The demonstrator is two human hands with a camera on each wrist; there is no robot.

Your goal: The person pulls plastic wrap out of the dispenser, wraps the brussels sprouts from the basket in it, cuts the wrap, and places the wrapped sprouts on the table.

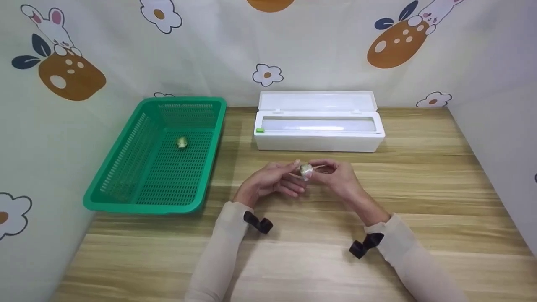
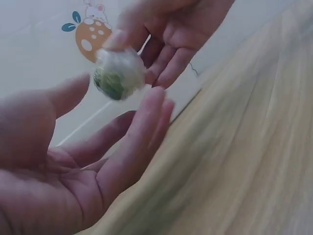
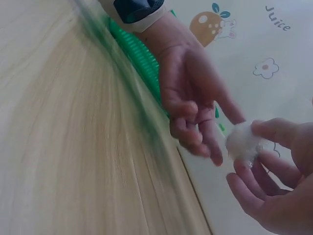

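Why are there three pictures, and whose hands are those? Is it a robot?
No robot here: these are a person's bare hands. The wide picture comes from a camera on the head, looking down. The other two come from cameras on each wrist. The right hand pinches a small shiny ball, and the left hand is close beside it. On the wooden table are a green basket with another small roundish thing inside, and a long white box.
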